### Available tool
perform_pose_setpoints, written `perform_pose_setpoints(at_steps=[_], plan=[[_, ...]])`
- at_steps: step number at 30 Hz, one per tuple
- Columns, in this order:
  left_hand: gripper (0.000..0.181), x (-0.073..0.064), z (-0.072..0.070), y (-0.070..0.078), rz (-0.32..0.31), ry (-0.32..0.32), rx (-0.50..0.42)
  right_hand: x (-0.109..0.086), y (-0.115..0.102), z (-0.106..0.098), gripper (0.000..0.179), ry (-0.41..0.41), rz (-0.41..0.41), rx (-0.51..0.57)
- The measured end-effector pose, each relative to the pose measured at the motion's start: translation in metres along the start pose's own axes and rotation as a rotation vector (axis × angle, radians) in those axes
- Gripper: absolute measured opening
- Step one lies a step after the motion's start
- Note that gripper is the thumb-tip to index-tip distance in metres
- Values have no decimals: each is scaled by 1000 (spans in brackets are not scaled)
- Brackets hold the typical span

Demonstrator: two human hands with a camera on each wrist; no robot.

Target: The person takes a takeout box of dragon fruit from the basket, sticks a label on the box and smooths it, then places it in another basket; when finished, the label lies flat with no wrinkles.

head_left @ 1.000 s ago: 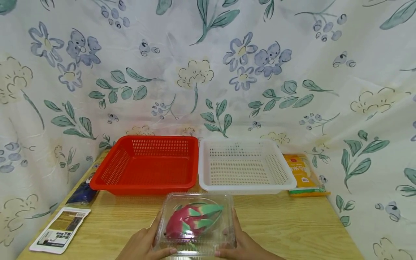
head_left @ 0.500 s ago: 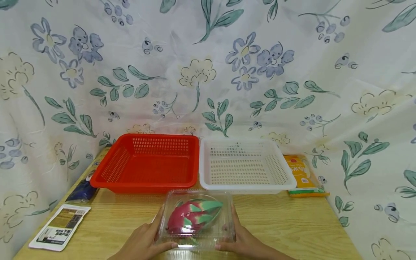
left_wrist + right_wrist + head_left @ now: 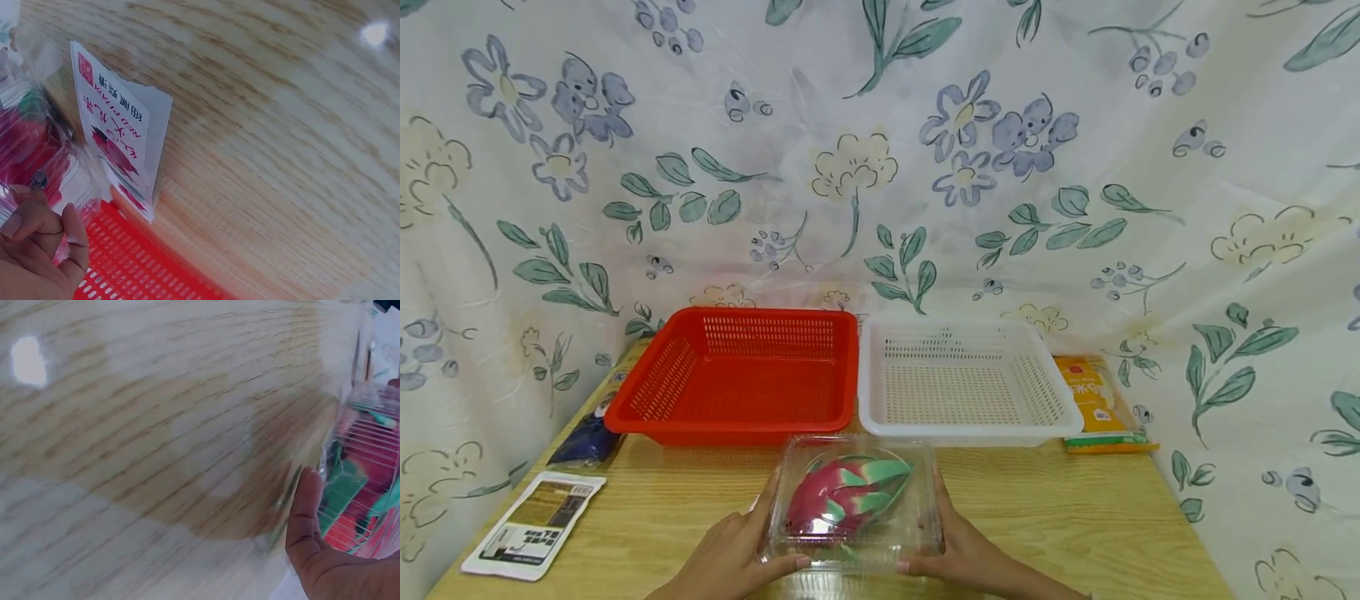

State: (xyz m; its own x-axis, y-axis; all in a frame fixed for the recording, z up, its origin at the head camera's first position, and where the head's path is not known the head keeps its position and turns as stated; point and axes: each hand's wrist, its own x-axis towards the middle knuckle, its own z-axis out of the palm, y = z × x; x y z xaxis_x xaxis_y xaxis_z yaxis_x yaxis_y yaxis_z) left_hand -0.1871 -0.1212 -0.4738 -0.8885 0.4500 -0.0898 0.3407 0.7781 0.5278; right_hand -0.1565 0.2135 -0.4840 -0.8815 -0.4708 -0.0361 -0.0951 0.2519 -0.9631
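Between both hands is a clear plastic clamshell box (image 3: 922, 492) with a pink and green dragon fruit (image 3: 846, 497) inside. My left hand (image 3: 727, 552) grips the box's left side, its thumb along the near edge. On the right side my right hand (image 3: 964, 547) grips it the same way, thumb at the near corner. The left wrist view shows a white printed label card (image 3: 120, 128) with a dragon fruit picture, right beside the box. In the right wrist view, ridged clear plastic covers the fruit (image 3: 369, 462) next to the right hand's fingers.
Just beyond the box stand a red basket (image 3: 767, 393) and a white basket (image 3: 955, 396), side by side. A yellow bag (image 3: 1093, 408) lies right of the white basket. At the left lie a dark blue bag (image 3: 587, 439) and a white-edged packet (image 3: 535, 527) on the wooden table (image 3: 1075, 517).
The box and both hands have shifted slightly up in the head view, toward the baskets. The hold on the box stays the same.
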Motion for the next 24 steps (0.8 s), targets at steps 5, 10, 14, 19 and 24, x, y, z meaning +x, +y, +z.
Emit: perform_pose_setpoints(at_steps=[5, 10, 14, 19, 24], plan=[[118, -3, 2, 1, 1, 19, 62, 2, 4, -1, 127, -21, -26, 47], [115, -4, 1, -3, 8, 25, 106, 2, 7, 0, 127, -6, -29, 46], [100, -7, -2, -10, -35, 16, 93, 1, 9, 2, 126, 4, -36, 61], [62, -13, -7, -23, -88, 121, 0, -5, 8, 2, 123, 42, 7, 19], [48, -15, -10, -35, -172, 181, 8, -10, 7, 0, 119, 10, 30, 105]])
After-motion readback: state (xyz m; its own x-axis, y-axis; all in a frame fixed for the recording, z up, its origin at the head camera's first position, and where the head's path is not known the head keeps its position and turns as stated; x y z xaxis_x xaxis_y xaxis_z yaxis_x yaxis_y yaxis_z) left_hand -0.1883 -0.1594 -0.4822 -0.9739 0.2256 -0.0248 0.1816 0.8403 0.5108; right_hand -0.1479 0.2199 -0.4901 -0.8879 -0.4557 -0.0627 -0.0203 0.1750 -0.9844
